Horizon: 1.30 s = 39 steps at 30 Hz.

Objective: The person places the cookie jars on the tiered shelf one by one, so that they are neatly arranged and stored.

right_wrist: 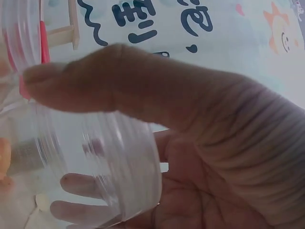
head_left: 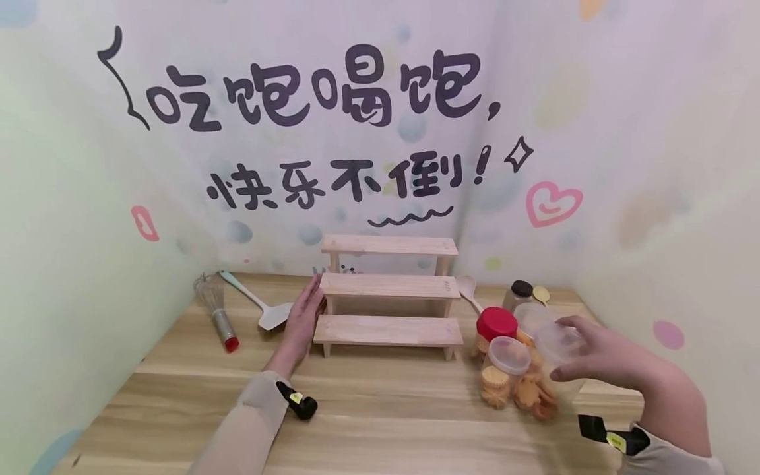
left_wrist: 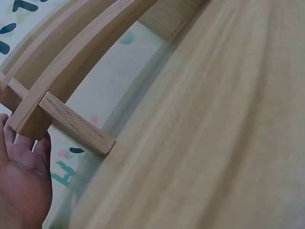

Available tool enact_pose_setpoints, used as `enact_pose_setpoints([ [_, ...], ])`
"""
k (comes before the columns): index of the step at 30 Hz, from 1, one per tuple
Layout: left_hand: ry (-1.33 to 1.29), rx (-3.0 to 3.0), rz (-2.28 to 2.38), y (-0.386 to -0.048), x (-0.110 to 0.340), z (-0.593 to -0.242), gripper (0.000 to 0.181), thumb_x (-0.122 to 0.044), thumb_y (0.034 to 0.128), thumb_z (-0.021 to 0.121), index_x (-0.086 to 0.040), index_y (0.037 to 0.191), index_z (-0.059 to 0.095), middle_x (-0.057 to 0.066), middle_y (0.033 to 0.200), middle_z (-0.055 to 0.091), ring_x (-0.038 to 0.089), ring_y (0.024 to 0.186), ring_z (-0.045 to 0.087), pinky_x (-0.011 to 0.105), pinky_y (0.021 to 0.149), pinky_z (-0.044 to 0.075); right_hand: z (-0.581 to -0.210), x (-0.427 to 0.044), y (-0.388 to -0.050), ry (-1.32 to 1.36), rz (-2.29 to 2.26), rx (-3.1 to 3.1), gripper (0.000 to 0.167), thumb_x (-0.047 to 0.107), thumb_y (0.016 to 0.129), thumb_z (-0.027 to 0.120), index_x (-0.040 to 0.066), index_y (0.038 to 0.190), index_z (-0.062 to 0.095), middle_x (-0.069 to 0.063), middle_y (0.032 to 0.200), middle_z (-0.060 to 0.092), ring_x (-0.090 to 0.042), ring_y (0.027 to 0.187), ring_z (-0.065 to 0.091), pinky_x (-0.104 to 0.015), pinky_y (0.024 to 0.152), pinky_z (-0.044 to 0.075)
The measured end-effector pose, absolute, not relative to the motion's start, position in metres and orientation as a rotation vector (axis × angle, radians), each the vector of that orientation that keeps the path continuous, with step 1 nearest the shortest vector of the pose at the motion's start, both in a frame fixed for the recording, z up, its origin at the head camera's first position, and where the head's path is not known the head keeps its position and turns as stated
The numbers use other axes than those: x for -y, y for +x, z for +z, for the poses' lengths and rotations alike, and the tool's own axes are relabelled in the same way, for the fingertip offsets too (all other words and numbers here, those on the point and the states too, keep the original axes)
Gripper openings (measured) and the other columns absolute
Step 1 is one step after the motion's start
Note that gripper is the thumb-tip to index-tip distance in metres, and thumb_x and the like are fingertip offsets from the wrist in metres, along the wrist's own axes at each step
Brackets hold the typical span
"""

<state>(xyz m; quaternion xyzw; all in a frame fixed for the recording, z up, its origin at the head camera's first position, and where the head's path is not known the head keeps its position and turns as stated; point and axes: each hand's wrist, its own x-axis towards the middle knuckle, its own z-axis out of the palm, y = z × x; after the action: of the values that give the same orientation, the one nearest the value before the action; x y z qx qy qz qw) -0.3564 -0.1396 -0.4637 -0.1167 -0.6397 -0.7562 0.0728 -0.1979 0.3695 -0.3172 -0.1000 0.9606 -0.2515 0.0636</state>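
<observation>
My left hand lies with straight fingers against the left end of a three-step wooden stand. In the left wrist view, the fingertips touch the end of a wooden board. At the right, my right hand grips a clear plastic jar near its lid, thumb on one side and fingers on the other. Close beside it are a clear-lidded jar with cookies inside and a red-lidded jar. The lower part of the gripped jar overlaps others, so its contents are hard to tell.
A whisk with a red-tipped handle and a white turner lie left of the stand. Behind the jars are a black-lidded jar, a pale spoon and a small yellowish spoon. A printed cloth hangs behind the table.
</observation>
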Motion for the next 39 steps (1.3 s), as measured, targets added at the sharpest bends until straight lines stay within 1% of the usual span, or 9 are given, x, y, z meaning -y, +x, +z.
enact_pose_setpoints([
  [5, -0.385, 1.898, -2.229, -0.356, 0.14, -0.47, 0.062, -0.04, 0.1068, 0.047, -0.015, 0.16, 0.028, -0.006, 0.164, 0.028, 0.009, 0.148, 0.026, 0.026, 0.118, 0.03, -0.318, -0.374, -0.196, -0.285, -0.827, -2.883, 0.092, 0.033, 0.081, 0.084, -0.003, 0.148, 0.033, -0.029, 0.13, 0.055, -0.032, 0.104, 0.063, -0.039, 0.076, 0.055],
  [11, -0.368, 1.859, -2.224, -0.353, 0.141, -0.47, 0.057, -0.037, 0.1068, 0.049, -0.015, 0.157, 0.035, -0.002, 0.162, 0.032, 0.013, 0.149, 0.027, 0.023, 0.117, 0.03, -0.307, -0.378, -0.185, -0.228, -0.892, -2.942, 0.093, 0.035, 0.086, 0.081, -0.002, 0.153, 0.028, -0.031, 0.127, 0.058, -0.042, 0.11, 0.063, -0.036, 0.072, 0.057],
  [16, -0.379, 1.836, -2.215, -0.355, 0.14, -0.468, 0.055, -0.036, 0.1062, 0.051, -0.015, 0.156, 0.039, -0.002, 0.161, 0.035, 0.012, 0.147, 0.03, 0.021, 0.116, 0.032, -0.287, -0.374, -0.174, -0.133, -0.733, -3.154, 0.099, 0.051, 0.084, 0.079, 0.007, 0.158, 0.029, -0.033, 0.132, 0.055, -0.051, 0.117, 0.053, -0.046, 0.076, 0.053],
  [18, -0.378, 1.819, -2.214, -0.356, 0.139, -0.466, 0.055, -0.035, 0.1059, 0.052, -0.015, 0.155, 0.04, -0.002, 0.16, 0.036, 0.012, 0.147, 0.031, 0.022, 0.116, 0.032, -0.281, -0.37, -0.17, -0.168, -0.694, -3.28, 0.1, 0.051, 0.08, 0.083, 0.011, 0.157, 0.034, -0.032, 0.134, 0.053, -0.051, 0.113, 0.053, -0.038, 0.074, 0.051],
  [23, -0.36, 1.884, -2.149, -0.356, 0.139, -0.467, 0.054, -0.035, 0.1066, 0.051, -0.014, 0.155, 0.04, 0.0, 0.159, 0.037, 0.012, 0.146, 0.032, 0.024, 0.117, 0.031, -0.275, -0.359, -0.161, -0.433, -0.779, -3.564, 0.099, 0.032, 0.064, 0.097, 0.019, 0.15, 0.05, -0.009, 0.129, 0.06, -0.013, 0.1, 0.055, -0.009, 0.063, 0.036],
  [28, -0.389, 1.922, -2.126, -0.355, 0.14, -0.47, 0.057, -0.035, 0.108, 0.047, -0.011, 0.158, 0.034, 0.0, 0.161, 0.034, 0.012, 0.148, 0.029, 0.025, 0.119, 0.027, -0.276, -0.343, -0.162, -0.697, -0.95, -3.759, 0.109, 0.016, 0.041, 0.103, 0.017, 0.142, 0.06, 0.025, 0.12, 0.055, 0.009, 0.094, 0.045, -0.002, 0.068, 0.034],
  [31, -0.405, 1.902, -2.155, -0.355, 0.14, -0.471, 0.056, -0.033, 0.1086, 0.046, -0.009, 0.158, 0.033, 0.001, 0.163, 0.031, 0.014, 0.149, 0.026, 0.024, 0.119, 0.027, -0.272, -0.327, -0.169, -0.857, -1.079, -3.795, 0.111, 0.012, 0.037, 0.102, 0.012, 0.14, 0.061, 0.014, 0.121, 0.063, 0.008, 0.098, 0.05, -0.001, 0.073, 0.039],
  [36, -0.389, 1.893, -2.167, -0.355, 0.14, -0.472, 0.054, -0.031, 0.1091, 0.045, -0.008, 0.157, 0.035, 0.001, 0.164, 0.028, 0.014, 0.15, 0.024, 0.022, 0.116, 0.03, -0.264, -0.286, -0.198, -1.069, -1.235, -3.772, 0.102, 0.027, 0.05, 0.1, 0.008, 0.141, 0.059, -0.016, 0.115, 0.069, -0.001, 0.11, 0.057, 0.0, 0.086, 0.042],
  [39, -0.38, 1.896, -2.153, -0.354, 0.14, -0.472, 0.054, -0.033, 0.1087, 0.046, -0.009, 0.156, 0.036, 0.003, 0.164, 0.028, 0.014, 0.149, 0.025, 0.022, 0.116, 0.031, -0.263, -0.255, -0.215, -1.061, -1.307, -3.75, 0.1, 0.023, 0.055, 0.1, 0.013, 0.144, 0.057, -0.014, 0.118, 0.069, -0.015, 0.11, 0.06, 0.0, 0.081, 0.043],
])
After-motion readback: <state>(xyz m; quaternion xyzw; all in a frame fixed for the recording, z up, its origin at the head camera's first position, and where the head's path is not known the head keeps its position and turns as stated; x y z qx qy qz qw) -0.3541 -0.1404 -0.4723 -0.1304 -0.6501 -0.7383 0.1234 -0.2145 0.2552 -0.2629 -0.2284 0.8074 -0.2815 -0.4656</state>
